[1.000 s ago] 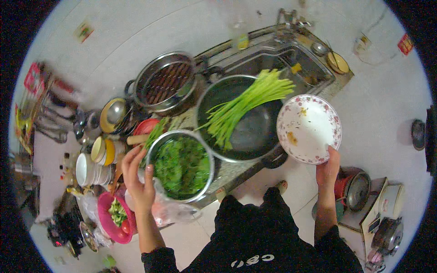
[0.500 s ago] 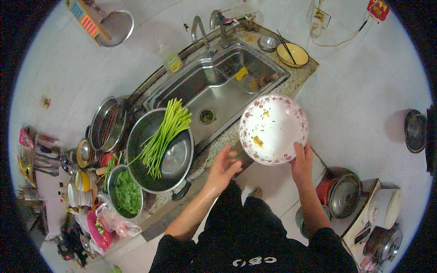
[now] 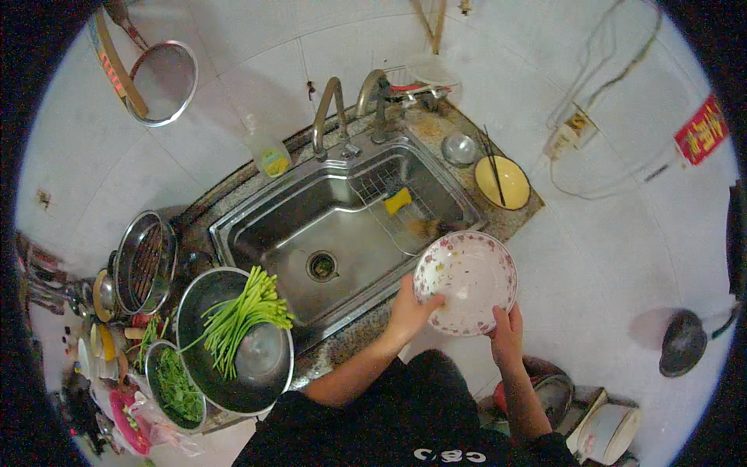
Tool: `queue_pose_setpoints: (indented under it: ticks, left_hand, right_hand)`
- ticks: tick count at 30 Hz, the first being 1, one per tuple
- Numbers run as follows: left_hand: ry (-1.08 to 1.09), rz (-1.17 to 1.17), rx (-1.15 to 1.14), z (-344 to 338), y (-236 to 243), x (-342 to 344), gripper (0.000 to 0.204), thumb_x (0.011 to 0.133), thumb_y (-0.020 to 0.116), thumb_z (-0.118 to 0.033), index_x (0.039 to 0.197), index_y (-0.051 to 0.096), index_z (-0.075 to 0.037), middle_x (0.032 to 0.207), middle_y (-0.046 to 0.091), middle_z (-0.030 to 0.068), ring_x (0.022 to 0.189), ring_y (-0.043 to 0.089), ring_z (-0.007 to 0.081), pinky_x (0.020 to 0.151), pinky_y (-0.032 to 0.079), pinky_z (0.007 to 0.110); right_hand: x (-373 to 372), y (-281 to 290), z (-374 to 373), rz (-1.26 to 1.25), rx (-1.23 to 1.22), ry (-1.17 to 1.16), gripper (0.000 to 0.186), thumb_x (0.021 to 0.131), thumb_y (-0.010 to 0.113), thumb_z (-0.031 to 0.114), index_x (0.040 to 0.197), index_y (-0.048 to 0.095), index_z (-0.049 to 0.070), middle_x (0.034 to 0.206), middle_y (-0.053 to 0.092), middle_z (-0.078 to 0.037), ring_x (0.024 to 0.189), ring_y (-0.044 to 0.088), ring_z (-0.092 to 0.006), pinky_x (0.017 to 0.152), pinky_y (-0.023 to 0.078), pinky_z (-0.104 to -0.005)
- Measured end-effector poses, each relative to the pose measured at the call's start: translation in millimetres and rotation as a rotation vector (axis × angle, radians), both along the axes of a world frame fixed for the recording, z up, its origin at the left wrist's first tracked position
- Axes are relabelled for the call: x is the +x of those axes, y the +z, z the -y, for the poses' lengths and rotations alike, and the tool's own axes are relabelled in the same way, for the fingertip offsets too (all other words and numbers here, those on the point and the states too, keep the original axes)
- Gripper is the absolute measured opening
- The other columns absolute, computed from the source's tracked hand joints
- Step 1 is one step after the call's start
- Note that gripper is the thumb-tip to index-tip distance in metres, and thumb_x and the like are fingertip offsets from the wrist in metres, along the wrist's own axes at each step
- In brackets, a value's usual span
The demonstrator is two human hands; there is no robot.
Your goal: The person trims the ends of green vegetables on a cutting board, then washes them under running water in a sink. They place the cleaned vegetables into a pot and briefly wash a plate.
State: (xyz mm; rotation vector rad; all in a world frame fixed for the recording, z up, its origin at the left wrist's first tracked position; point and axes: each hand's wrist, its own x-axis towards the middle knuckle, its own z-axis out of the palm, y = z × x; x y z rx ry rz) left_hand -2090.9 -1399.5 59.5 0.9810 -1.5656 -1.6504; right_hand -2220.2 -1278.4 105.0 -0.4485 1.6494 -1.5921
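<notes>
A white plate [image 3: 471,284] with a pink floral rim and a few food scraps on it is held between my two hands, above the right front edge of the sink. My left hand [image 3: 415,309] grips its left side, the thumb over the rim. At its lower right, my right hand [image 3: 506,328] pinches the rim. Behind it lies the steel sink [image 3: 299,280], with a yellow sponge [image 3: 398,201] on a wire rack inside. Left of my forearm, a dark wok [image 3: 268,354] holds a bundle of green stalks [image 3: 241,319].
Chopped greens fill a bowl [image 3: 175,387] beside the wok. A yellow bowl [image 3: 510,183] with chopsticks and a small metal bowl [image 3: 460,149] stand on the far right counter. Two faucets [image 3: 333,101] rise behind the sink, near a soap bottle [image 3: 268,154]. Pots [image 3: 607,433] stand at the lower right.
My left hand, earlier free with fingers apart, has taken hold of the plate's left side. The view has shifted upward, so the sink and wok appear lower.
</notes>
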Motion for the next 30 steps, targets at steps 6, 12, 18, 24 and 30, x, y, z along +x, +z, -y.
queue_pose_setpoints:
  ticks: [6,12,18,24,30]
  left_hand:
    - [0.081,-0.276,0.603,33.0,8.3,13.7,0.039,0.083,0.046,-0.026,0.110,0.038,0.001,0.099,0.051,0.0111,0.084,0.054,0.0183,0.068,0.047,0.029]
    - [0.259,-0.483,0.649,50.9,12.2,26.0,0.035,0.086,0.040,-0.026,0.110,0.040,-0.002,0.100,0.053,0.0092,0.086,0.055,0.0165,0.066,0.050,0.033]
    - [0.630,-0.371,0.424,77.6,-17.1,45.5,0.028,0.086,0.040,-0.024,0.108,0.044,-0.006,0.095,0.054,0.0046,0.080,0.055,0.0130,0.062,0.048,0.029]
    - [0.851,-0.355,0.406,100.1,-12.0,45.9,0.027,0.086,0.039,-0.021,0.109,0.040,-0.007,0.099,0.052,0.0060,0.083,0.054,0.0150,0.063,0.048,0.031]
    - [0.855,-0.561,0.379,116.3,-27.7,41.6,0.028,0.086,0.038,-0.017,0.112,0.037,-0.006,0.103,0.050,0.0087,0.088,0.052,0.0190,0.065,0.048,0.035]
  right_hand:
    - [-21.1,-16.4,46.3,0.207,-0.009,0.064,0.037,0.079,0.042,0.013,0.115,0.036,0.003,0.105,0.047,-0.010,0.090,0.051,-0.0184,0.069,0.047,-0.0308]
    - [-50.2,-18.0,125.3,0.288,0.087,0.377,0.037,0.080,0.043,0.015,0.114,0.039,0.001,0.108,0.047,-0.010,0.092,0.050,-0.0191,0.073,0.044,-0.0321]
    - [-43.9,-17.8,245.0,0.155,-0.009,0.745,0.048,0.084,0.042,0.031,0.123,0.031,0.004,0.120,0.039,-0.011,0.107,0.040,-0.0200,0.088,0.034,-0.0332]
    - [-29.5,-35.4,374.2,-0.880,-0.377,1.021,0.045,0.081,0.042,0.013,0.122,0.029,0.001,0.123,0.035,-0.019,0.115,0.033,-0.0293,0.095,0.027,-0.0318]
    - [-5.0,-50.0,402.2,-1.243,-0.270,1.205,0.039,0.081,0.038,0.008,0.120,0.034,0.004,0.126,0.030,-0.016,0.114,0.033,-0.0287,0.093,0.029,-0.0312]
